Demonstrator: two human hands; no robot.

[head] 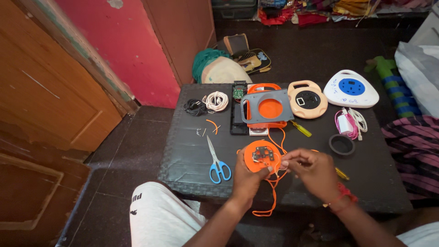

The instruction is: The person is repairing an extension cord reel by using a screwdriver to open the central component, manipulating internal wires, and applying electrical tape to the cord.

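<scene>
orange disc (261, 157) held flat above near tabletop (192, 151) edge, gripped by left hand (247, 176); right hand (313, 169) just beside, fingertips pinching orange cord (274, 183).

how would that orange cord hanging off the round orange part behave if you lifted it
The orange cord is probably floppy: it loops and droops over the table edge. Likely light, being thin. It may snag, since it tangles near the right hand.
</scene>
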